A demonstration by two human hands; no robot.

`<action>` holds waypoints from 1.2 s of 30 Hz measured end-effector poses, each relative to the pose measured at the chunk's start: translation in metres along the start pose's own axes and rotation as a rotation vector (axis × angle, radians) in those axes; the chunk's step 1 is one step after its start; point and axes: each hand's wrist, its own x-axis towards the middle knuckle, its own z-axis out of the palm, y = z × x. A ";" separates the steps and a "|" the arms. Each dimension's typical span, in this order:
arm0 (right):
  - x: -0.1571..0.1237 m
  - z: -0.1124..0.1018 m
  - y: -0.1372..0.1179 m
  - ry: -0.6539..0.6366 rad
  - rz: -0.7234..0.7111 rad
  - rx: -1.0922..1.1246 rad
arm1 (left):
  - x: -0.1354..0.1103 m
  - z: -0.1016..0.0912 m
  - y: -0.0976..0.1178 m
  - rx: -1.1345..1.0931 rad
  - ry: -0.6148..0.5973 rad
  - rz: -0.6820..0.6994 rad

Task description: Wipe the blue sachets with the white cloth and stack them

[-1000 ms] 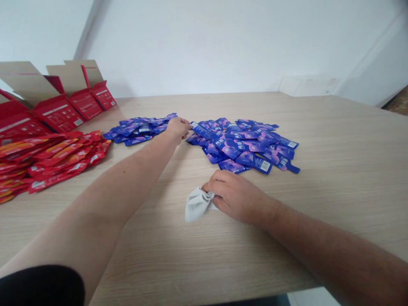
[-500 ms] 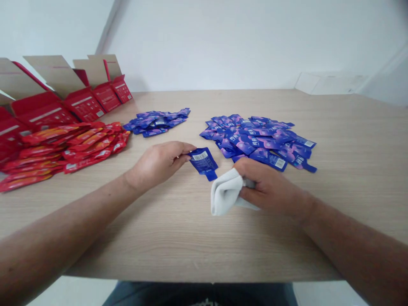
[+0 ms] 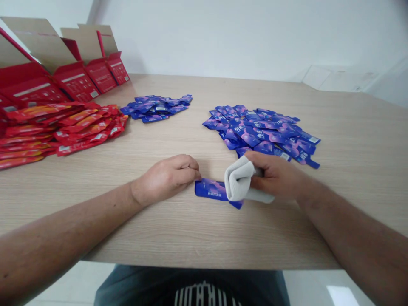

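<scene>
Steadying one blue sachet at the bench's six o'clock, left-hand fingers curled onto its end, right-hand fingers closed on a white cloth pressed across it.

Packing rm — open red cartons

The right hand grip holds a folded white cloth on one flat blue sachet. The left hand grip touches this sachet's other end, on the light wooden surface, before a heap of blue sachets.
</scene>
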 end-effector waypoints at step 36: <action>0.003 0.009 -0.024 -0.436 -0.031 0.062 | 0.047 -0.012 0.008 -0.576 -0.588 -0.683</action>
